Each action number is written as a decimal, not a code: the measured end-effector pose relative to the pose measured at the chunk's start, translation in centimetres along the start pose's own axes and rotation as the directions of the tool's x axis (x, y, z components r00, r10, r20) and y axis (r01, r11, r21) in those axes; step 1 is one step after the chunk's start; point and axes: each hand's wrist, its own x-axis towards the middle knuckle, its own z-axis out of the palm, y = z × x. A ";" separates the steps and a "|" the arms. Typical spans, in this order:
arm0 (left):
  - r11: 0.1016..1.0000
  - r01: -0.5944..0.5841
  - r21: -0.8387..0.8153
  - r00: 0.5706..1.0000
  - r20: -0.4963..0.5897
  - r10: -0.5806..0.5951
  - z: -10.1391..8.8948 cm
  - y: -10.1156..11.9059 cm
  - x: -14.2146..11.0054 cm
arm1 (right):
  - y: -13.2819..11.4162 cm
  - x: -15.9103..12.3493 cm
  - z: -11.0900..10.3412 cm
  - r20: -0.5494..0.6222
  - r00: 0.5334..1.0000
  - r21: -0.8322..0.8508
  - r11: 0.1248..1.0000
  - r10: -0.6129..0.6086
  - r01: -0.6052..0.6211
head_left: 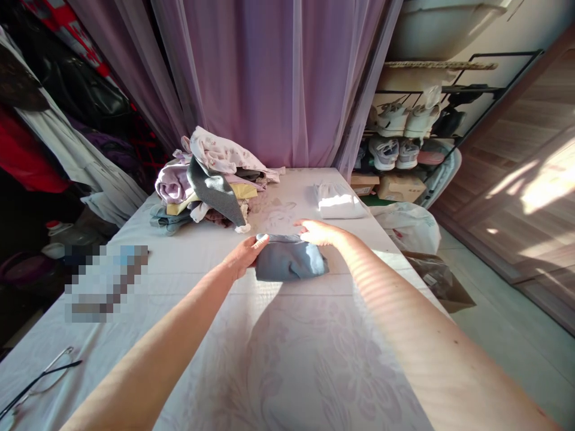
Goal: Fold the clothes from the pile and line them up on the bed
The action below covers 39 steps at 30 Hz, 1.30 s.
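A folded grey-blue garment [290, 261] lies on the table's pale floral cloth [287, 359], out at arm's length. My left hand [245, 254] grips its left end, fingers curled over the top edge. My right hand [317, 232] rests on its far right corner, fingers bent down onto the cloth and pinching the edge. Both arms stretch forward across the table.
A heap of unfolded clothes [206, 182] sits at the back left. A folded white item [339, 202] lies at the back right. Eyeglasses [38, 380] lie at the near left edge. Purple curtain behind; shoe rack [404, 131] and bags [411, 227] to the right.
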 end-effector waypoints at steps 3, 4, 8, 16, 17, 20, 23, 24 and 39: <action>0.999 -0.017 0.048 1.000 0.003 0.017 0.1 -0.5 0.8 | 1.3 0.8 1.6 -0.103 0.988 0.196 0.976 0.111 -0.089; 0.995 -0.031 0.096 0.999 -0.021 0.033 0.2 -0.6 1.1 | 1.6 1.0 2.1 -0.151 0.976 0.239 0.964 0.159 -0.120; 0.923 -0.091 0.374 0.973 -0.164 0.162 0.6 -0.7 2.1 | 1.6 0.7 3.1 -0.243 0.934 0.240 0.949 0.263 -0.205; 0.886 -0.111 0.449 0.928 -0.272 0.254 -0.3 -2.8 -2.1 | 0.6 -6.2 4.0 -0.437 0.780 0.095 0.886 0.447 -0.454; 0.874 -0.113 0.473 0.925 -0.271 0.266 -0.3 -3.3 -2.9 | 0.4 -7.0 4.5 -0.433 0.779 0.075 0.880 0.453 -0.470; 0.826 -0.123 0.550 0.921 -0.248 0.302 0.1 -4.4 -4.6 | 0.0 -8.1 6.3 -0.451 0.782 0.032 0.883 0.431 -0.469; 0.794 -0.111 0.598 0.920 -0.240 0.309 0.7 -4.4 -5.0 | 0.1 -8.1 7.2 -0.483 0.773 0.038 0.892 0.410 -0.450; 0.785 -0.098 0.611 0.922 -0.241 0.302 0.9 -4.2 -4.9 | 0.3 -8.0 7.3 -0.494 0.770 0.043 0.896 0.404 -0.443; 0.334 -0.304 0.892 0.762 0.018 0.647 3.1 -1.5 -4.9 | -0.3 -7.6 7.1 -0.592 0.805 -0.144 0.988 -0.049 -0.046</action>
